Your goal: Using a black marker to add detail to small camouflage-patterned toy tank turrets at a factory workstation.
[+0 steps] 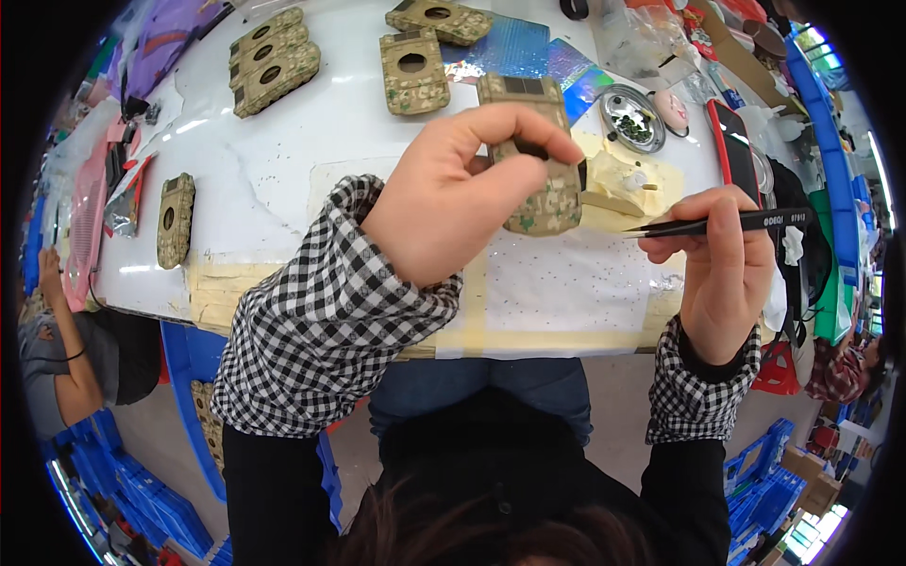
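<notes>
My left hand (444, 193) is closed on a camouflage toy tank hull (545, 209), its thumb and forefinger bent over the hull's round opening. The other fingers are hidden behind the hand. Black tweezers (750, 223) lie in my right hand (725, 274), gripped between thumb and fingers. Their thin tips point left, close to the lower right of the hull. Beside the hull is a yellowish, tape-covered pad (618, 189) with small pale bits on it. A round clear dish (632, 119) of tiny dark green parts stands just beyond.
More camouflage hulls stand on the white table (255, 160): a group (274, 66) at far left, one (413, 71) at far centre, another (176, 222) at left. A red-edged phone (734, 151) lies at right. Below the table sits a blue crate (189, 368). Another person (66, 354) is at left.
</notes>
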